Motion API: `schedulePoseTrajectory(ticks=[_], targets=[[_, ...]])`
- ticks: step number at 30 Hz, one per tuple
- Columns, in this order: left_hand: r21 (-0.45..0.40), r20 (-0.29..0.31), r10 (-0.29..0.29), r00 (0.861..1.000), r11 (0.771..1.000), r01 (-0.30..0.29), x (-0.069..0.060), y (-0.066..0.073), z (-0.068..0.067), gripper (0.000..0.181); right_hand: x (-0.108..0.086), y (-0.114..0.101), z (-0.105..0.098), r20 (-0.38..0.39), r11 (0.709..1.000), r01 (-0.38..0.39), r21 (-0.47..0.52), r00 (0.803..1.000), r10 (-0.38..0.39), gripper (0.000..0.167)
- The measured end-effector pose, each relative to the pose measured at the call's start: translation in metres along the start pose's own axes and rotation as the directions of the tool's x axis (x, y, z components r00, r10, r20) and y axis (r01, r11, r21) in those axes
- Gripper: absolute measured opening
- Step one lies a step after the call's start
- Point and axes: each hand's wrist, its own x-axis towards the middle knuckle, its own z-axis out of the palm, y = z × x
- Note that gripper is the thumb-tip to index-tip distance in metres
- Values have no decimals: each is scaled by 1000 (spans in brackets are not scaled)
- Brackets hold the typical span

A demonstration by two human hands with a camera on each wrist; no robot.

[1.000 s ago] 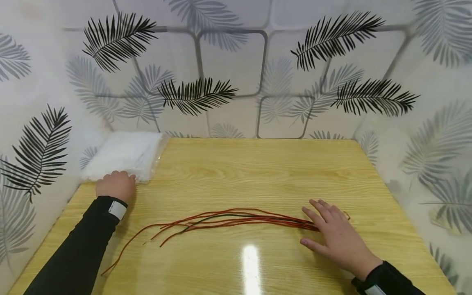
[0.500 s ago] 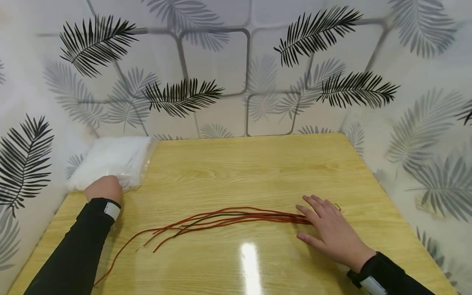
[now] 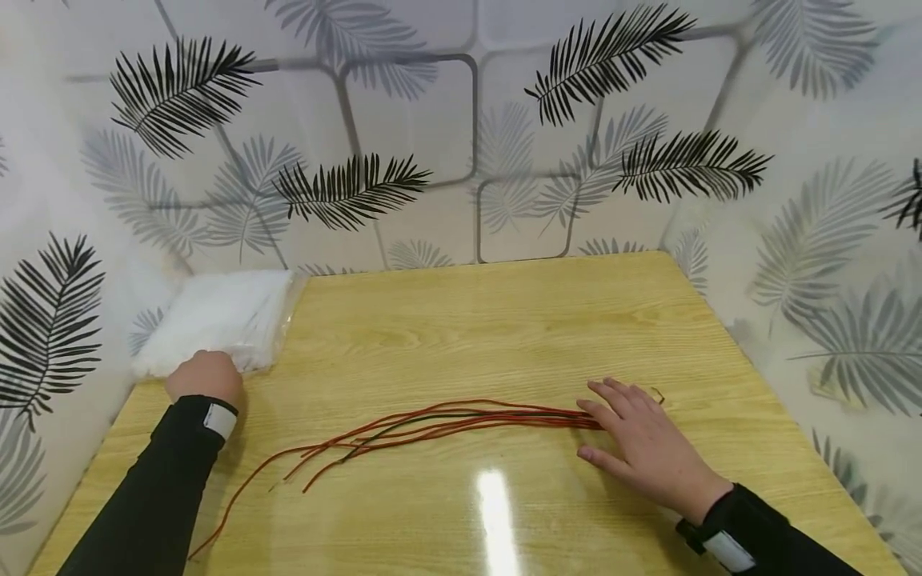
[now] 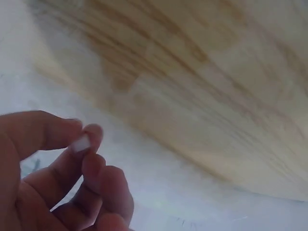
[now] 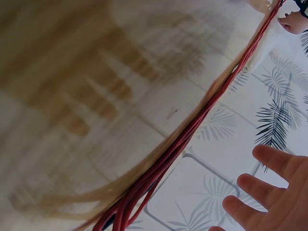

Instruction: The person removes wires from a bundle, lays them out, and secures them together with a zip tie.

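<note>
Beneath the spread-fingered right hand [image 3: 648, 448], wires [image 3: 543, 414] partly out of sight, with the left hand [image 3: 206, 378] near the bag [image 3: 219, 314], grip unclear.

left hand [image 3: 206, 378]: fingers [image 4: 115, 190] curled inward | right hand [image 3: 648, 448]: palm down, fingers spread

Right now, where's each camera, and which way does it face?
Head: on the head, facing forward and down at the yellow wood-grain table; left hand, right hand, black sleeves show.
Left wrist: worn there, facing that hand's curled fingers.
Right wrist: worn there, facing thin red-and-dark wires; spread right fingers, distant left hand show.
Shared: head and right-wrist views both show wires and both hands.
</note>
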Motion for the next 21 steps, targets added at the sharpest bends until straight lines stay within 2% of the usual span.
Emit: schedulePoseTrajectory(ticks=[2, 6, 8, 11, 13, 14, 16, 19, 21], targets=[[-38, -31, -9, 999, 999, 8, -7, 0, -1, 38, 1, -2, 0, -18, 1000, -4, 1, 1000, 4, 60], [-97, -141, 39, 989, 994, -53, -27, 10, -12, 38, 6, -4, -3, -95, 999, 2, -37, 995, -6, 46], [-107, -227, 75, 971, 989, -101, -44, 21, -20, 34, 9, -5, -5, -130, 999, 10, -48, 991, -16, 37], [-136, -349, 102, 931, 978, -158, -71, 41, -34, 31, 12, -11, -9, -161, 1000, 20, -14, 987, -22, 24], [-196, -388, 118, 914, 958, -207, -88, 55, -43, 28, 13, -18, -13, -160, 999, 13, 49, 987, -5, 16], [-231, -408, 127, 904, 944, -236, -95, 63, -46, 27, 15, -23, -15, -154, 996, 14, 87, 988, 0, 13], [-323, -421, 140, 896, 900, -293, -107, 80, -50, 24, 19, -35, -19, -126, 986, 5, 165, 992, 16, 10], [-453, -456, 183, 871, 794, -405, -122, 111, -45, 19, 30, -57, -23, -47, 951, -10, 308, 999, 26, 14], [-530, -448, 234, 863, 707, -467, -130, 135, -38, 17, 40, -73, -23, 8, 908, -26, 417, 1000, 24, 20]])
